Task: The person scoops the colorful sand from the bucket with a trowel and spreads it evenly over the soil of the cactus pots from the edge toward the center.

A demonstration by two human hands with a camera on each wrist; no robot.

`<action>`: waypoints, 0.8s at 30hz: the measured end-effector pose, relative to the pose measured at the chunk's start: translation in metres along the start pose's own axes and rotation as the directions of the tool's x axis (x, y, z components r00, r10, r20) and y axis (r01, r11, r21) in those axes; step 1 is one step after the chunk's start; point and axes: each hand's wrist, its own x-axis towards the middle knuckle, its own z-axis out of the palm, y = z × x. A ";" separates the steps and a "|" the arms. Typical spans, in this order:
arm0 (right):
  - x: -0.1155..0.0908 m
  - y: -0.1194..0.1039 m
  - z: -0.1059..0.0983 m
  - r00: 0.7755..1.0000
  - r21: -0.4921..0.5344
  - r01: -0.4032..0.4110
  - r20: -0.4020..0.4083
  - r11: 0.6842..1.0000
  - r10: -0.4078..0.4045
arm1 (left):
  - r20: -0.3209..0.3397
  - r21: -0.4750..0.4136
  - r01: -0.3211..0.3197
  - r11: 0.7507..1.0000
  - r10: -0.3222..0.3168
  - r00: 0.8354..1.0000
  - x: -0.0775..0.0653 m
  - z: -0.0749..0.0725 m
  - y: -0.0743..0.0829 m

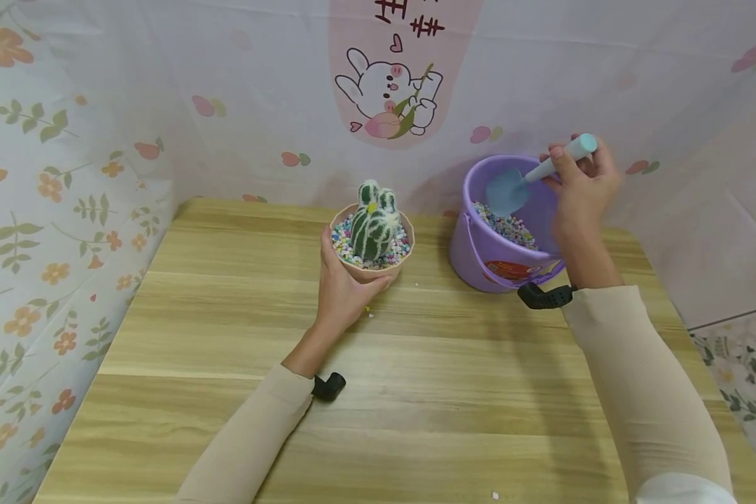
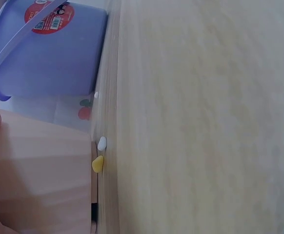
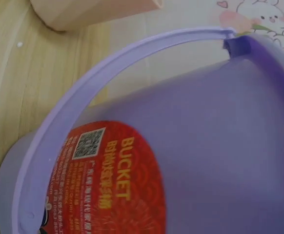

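Observation:
My left hand (image 1: 343, 283) grips the near left side of a pale peach flowerpot (image 1: 378, 271), thumb along the front and fingers round the side. A green cactus with white fuzzy ribs (image 1: 373, 234) stands upright in it, ringed by multicoloured pebbles (image 1: 341, 241). Over the rim of a purple bucket (image 1: 479, 255), my right hand (image 1: 584, 185) holds a light blue toy shovel (image 1: 544, 168) by its handle. The shovel's blade points down into the bucket, at the multicoloured pebbles (image 1: 516, 227) there. Neither the shovel nor my right hand shows in the right wrist view.
The bucket's handle (image 3: 78, 97) hangs down over its red label (image 3: 112, 180). A yellow pebble (image 2: 98, 164) and a white pebble (image 2: 102, 143) lie on the wooden table (image 1: 416, 392) by the pot. Behind the table hangs a printed cloth (image 1: 258, 84).

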 end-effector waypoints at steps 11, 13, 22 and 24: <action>-0.001 0.008 0.001 0.993 -0.010 -0.022 0.118 1.000 0.023 | -0.001 -0.004 -0.006 1.000 0.006 1.000 -0.001 0.000 0.002; -0.001 0.009 0.001 0.989 -0.019 -0.027 0.148 0.999 0.030 | -0.003 0.000 -0.004 1.000 0.004 1.000 -0.001 0.000 0.002; -0.003 0.016 0.002 0.948 -0.118 0.039 0.319 0.992 0.001 | -0.001 -0.002 0.004 1.000 -0.004 1.000 -0.001 -0.001 0.002; -0.003 0.016 0.002 0.940 -0.139 0.052 0.341 0.989 -0.002 | 0.001 -0.005 0.003 1.000 -0.003 1.000 -0.001 -0.001 0.002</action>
